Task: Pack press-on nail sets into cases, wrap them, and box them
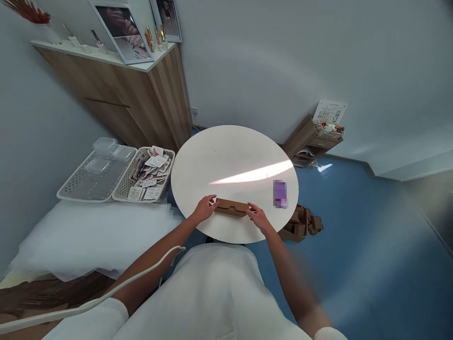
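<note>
A long, narrow brown cardboard box (231, 207) lies near the front edge of the round white table (226, 151). It looks closed, with a small notch in the middle of its front. My left hand (205, 208) grips the box's left end, fingers bent round the corner. At the right end, my right hand (257, 216) holds the other corner between thumb and fingers. To the right on the tabletop is a blurred purple item (280, 193).
Left of the table are a white basket of cards (150, 174) and a basket with clear plastic containers (102, 167). Brown boxes (300, 224) stand on the floor at the right. A white cable (141, 274) crosses over my left arm.
</note>
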Motion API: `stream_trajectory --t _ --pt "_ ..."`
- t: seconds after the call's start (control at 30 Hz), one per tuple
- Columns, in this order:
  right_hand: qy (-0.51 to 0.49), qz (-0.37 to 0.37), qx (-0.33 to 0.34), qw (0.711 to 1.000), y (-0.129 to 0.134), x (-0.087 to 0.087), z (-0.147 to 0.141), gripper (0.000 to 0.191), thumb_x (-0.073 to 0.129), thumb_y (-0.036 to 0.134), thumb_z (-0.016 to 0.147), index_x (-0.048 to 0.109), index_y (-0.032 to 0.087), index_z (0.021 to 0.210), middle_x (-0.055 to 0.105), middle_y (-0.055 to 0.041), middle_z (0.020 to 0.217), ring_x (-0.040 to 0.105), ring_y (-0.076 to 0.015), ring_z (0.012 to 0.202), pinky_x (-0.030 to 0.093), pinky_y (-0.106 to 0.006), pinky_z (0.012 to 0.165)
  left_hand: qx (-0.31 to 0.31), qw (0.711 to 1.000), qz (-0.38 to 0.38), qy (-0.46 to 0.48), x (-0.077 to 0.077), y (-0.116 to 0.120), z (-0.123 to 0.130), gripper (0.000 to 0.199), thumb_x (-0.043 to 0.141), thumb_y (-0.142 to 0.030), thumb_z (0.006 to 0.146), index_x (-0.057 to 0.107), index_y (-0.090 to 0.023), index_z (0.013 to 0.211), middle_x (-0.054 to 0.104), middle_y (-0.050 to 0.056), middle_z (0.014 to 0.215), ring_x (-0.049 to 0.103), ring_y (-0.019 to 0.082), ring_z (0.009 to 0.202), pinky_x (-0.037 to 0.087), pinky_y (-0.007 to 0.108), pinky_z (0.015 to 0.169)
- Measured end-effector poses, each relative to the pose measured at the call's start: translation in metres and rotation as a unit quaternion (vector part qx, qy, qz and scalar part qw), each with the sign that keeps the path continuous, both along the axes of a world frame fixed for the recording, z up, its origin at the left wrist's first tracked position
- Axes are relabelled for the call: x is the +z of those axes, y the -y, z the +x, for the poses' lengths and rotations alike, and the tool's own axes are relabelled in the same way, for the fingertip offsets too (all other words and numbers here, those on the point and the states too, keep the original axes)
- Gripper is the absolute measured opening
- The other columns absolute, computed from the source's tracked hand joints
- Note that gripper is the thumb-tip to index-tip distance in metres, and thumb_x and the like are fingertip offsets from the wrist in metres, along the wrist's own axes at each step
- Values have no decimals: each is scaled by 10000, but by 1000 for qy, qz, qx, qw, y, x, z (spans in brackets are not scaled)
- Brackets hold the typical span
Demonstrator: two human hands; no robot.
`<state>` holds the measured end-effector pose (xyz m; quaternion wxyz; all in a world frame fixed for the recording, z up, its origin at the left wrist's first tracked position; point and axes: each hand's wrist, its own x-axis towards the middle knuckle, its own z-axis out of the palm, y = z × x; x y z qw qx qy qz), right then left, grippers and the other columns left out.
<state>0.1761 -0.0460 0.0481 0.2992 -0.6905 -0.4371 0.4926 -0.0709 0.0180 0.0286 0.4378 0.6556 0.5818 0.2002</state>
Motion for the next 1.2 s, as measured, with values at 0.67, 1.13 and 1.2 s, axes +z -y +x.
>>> stream_trajectory --t 0.67,1.13,1.2 --pt "75 69 -55 993 22 -13 -25 430 475 194 683 502 229 1111 571 -60 1138 604 -186 924 466 -351 819 -14 996 -10 84 -15 13 -1 400 530 -192 701 537 -198 1101 627 43 1054 622 171 876 492 308 810" --pt "4 18 -47 999 50 -47 -24 683 594 289 650 331 191 1273 439 -110 1298 487 -201 1129 409 -342 918 -24 995 -85 51 -40 36 2 513 581 -343 699 454 -140 1153 617 97 1007 624 174 816 478 304 780" --pt "12 -1 -50 999 51 -46 -19 695 594 305 652 325 186 1283 443 -118 1292 497 -208 1114 417 -345 900 -38 995 -85 30 -41 35 3 525 566 -358 708 448 -137 1169 623 86 973 620 177 815 469 298 771"
